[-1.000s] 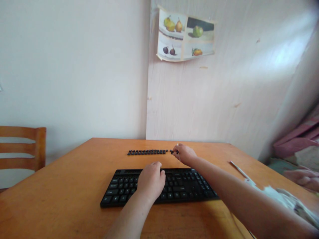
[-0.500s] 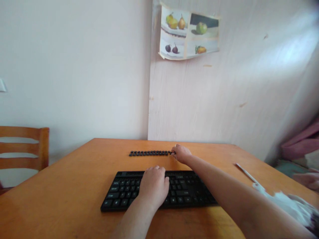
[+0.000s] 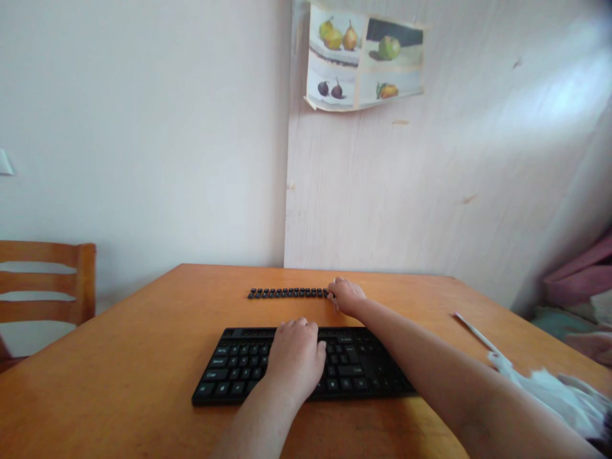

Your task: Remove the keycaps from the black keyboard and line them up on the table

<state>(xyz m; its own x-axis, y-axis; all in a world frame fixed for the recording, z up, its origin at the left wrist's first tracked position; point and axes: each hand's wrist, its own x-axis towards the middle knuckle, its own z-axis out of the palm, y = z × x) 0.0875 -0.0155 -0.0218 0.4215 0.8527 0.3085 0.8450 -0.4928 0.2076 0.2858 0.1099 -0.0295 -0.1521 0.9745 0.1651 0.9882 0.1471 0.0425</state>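
The wooden table (image 3: 143,344) bore all of the items inspected. The black keyboard (image 3: 229,364) lay flat near its front, lettered keys visible on its left part; the right forearm crossed above its right end. Crumpled white plastic (image 3: 554,392) lay well to the right. The left hand (image 3: 294,354) was over the middle of the keyboard, fingers loosely curled and close together, thumb near them; whether they gripped anything could not be told. The right hand (image 3: 347,297) was beyond the keyboard, fingertips drawn narrow at the right end of the keycaps; any cap between them was hidden. The loose black keycaps (image 3: 278,295) stood in two near-parallel rows behind the keyboard, apart from it. That much of the layout was judged done and orderly. The right-hand end was judged unfinished while fingers were on it; how many caps remained could not be established.
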